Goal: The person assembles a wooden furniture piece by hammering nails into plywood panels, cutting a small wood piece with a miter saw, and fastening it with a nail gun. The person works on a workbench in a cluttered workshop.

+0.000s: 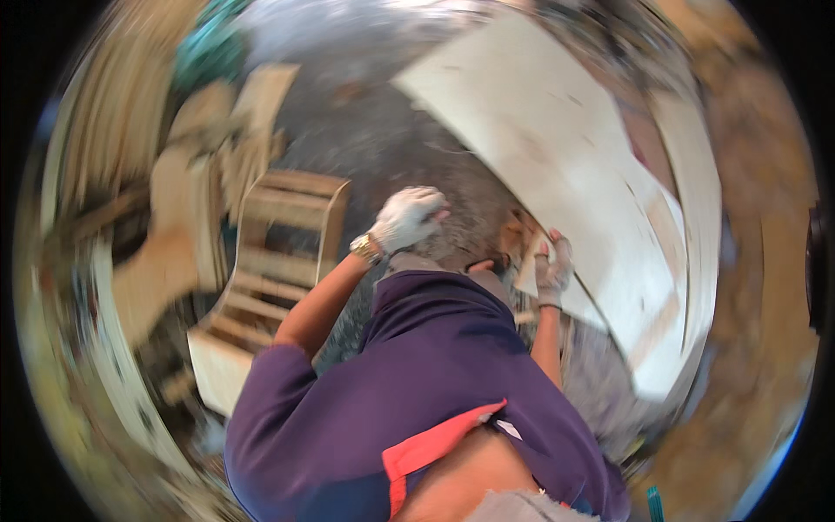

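My left hand (411,216), in a white glove with bare fingertips, is held out in front of my left thigh. Its fingers are curled together and nothing shows in them; a metal-banded watch (366,248) circles that wrist. On the other side, my right hand (554,271) wears a similar glove, and its bare fingertips stand apart. It overlaps the left edge of a large pale wooden sheet (557,139); blur hides whether they touch. A small wooden piece (527,259) lies just left of this hand.
To the left stands a slatted wooden frame (283,217) with curved sides. Beyond it are cut curved boards (165,261) and long upright strips (117,113). A green bundle (211,52) sits at the far left. Dark concrete floor (365,113) runs between the wood piles.
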`<state>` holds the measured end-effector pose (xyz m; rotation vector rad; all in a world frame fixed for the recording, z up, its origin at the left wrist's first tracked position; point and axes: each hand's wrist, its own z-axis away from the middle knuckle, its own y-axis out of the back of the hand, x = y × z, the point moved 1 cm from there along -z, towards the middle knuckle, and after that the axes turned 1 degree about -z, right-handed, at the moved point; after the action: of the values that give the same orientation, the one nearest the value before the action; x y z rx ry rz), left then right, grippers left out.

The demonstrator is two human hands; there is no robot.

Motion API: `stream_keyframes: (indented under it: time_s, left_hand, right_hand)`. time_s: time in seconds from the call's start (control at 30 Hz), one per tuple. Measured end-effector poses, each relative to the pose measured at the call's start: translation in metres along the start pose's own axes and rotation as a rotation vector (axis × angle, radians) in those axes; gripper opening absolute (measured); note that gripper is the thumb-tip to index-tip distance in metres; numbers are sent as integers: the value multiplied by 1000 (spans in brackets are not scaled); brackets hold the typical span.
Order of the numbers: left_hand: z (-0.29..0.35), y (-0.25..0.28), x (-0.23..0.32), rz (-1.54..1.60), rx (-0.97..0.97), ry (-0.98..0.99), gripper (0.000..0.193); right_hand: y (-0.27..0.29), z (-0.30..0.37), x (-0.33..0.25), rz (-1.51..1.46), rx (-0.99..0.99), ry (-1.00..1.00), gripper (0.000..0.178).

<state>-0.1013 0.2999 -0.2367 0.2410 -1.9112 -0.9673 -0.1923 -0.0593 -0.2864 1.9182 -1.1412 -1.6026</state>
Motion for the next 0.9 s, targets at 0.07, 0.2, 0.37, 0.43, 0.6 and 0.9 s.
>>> stream_keyframes:
  time_s: [0.07, 0.2, 0.37, 0.43, 0.6, 0.9]
  left_hand:
    - [-43, -29, 28, 46, -17, -82, 15]
    - [-123, -119, 110, 37, -196, -176, 30]
    - [-207, -243, 207, 64, -399, -355, 53]
    - [-232, -291, 234, 73, -497, -454, 63]
    - [-274, -428, 312, 50, -728, -658, 67]
    - [-279, -589, 396, -152, -897, -1032, 69]
  right_hand:
    - [37, 21, 34, 4, 123, -122, 32]
    - [120, 51, 100, 176, 309, -369, 32]
    - [205, 70, 183, 305, 429, -498, 35]
    - [229, 85, 210, 340, 453, -533, 37]
    - [300, 139, 278, 412, 382, -671, 46]
    - [357, 208, 315, 433, -137, -766, 70]
